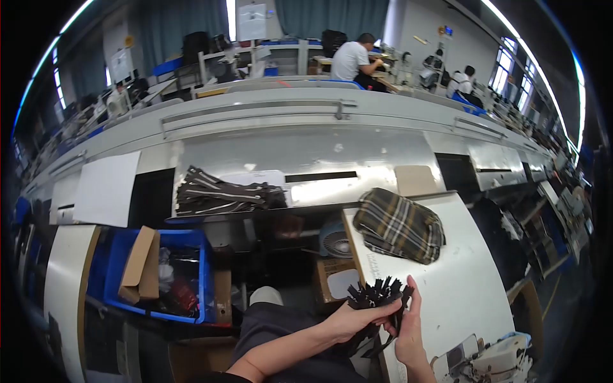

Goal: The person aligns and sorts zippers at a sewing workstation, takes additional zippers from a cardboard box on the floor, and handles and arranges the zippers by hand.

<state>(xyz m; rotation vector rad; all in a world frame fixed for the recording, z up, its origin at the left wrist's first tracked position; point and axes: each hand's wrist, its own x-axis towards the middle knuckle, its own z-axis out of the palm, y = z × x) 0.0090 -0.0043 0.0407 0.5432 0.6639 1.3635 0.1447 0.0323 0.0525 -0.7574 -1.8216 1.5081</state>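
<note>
A bundle of black zippers (377, 292) is held upright over the near edge of the white table, its cut ends fanned out at the top and its tails hanging below. My left hand (353, 321) is closed round the bundle from the left, the thumb lying across its front. On the other side my right hand (410, 329) presses against the bundle, its upper fingers pointing up and the others partly hidden behind the zippers. More dark zippers (223, 195) lie in a loose pile on the metal shelf ahead.
Folded plaid fabric (401, 225) rests on the white table (469, 268). A sewing machine (491, 360) stands at the lower right. To the left is a blue bin (207, 274) holding a cardboard piece and bags. A small fan (336, 241) sits below the shelf. Another person (350, 62) works farther back.
</note>
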